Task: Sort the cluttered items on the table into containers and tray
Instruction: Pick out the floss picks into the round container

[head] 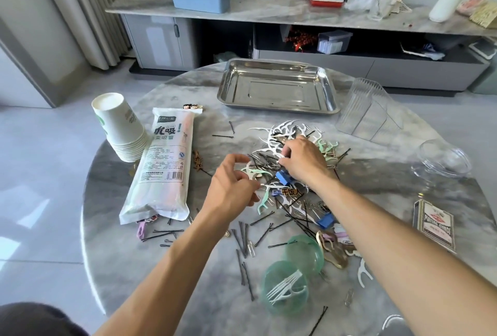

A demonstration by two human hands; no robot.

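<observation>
1. Nearest the camera, a translucent green round plastic container (284,288) lies on the grey marbled round table (129,249) with white floss picks (285,286) inside; its matching green lid (305,255) lies just beyond, touching it.
2. Thin black bobby pins (243,239) lie scattered around both.
3. The left hand (231,188), fingers curled, pinches a pale green floss pick (254,173) at the heap's near-left edge.
4. The right hand (304,161) reaches into the tangled heap of floss picks, pins and blue clips (290,174) at mid-table, fingertips pressed together on a white pick.
5. To the left lie a white bag of straws (161,166) and stacked white paper cups (121,128); right, a playing-card box (435,224) and clear plastic containers (373,110).
6. Farthest, a shiny rectangular steel tray (277,85) sits at the table's far edge.
</observation>
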